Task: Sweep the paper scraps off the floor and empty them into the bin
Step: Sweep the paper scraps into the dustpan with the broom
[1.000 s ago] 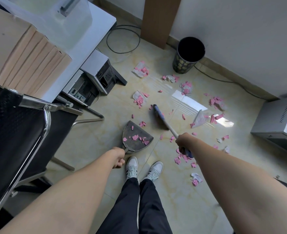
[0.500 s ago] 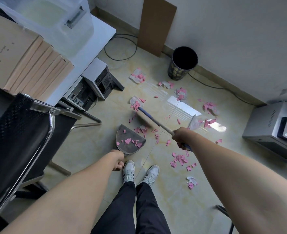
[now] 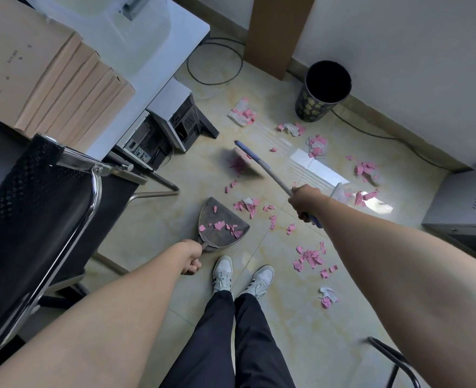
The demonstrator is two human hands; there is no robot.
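the left hand is curled round the short handle of the dustpan, which rests on the tiled floor just ahead of the person's shoes, at about 11 o'clock from them, its open edge facing 2 o'clock. a handful of pink paper scraps lies inside the pan. the right hand grips the broom by its handle, fingers wrapped tight round it, the blue end of the handle poking out below the fist. the handle runs away toward 11 o'clock from that hand, and the broom head, blurred, sits at about 12 o'clock from the dustpan with pink bits around it. more scraps lie just beyond the pan's open edge at 1 o'clock, and another cluster lies on the floor at 3 o'clock from the shoes. further pink and white pieces are scattered toward 1 o'clock, near the bin, a dark round bin with a pale pattern that stands upright against the wall, well apart from the dustpan. a black mesh chair stands at 9 o'clock, and computer cases lie under the white desk at 11 o'clock.
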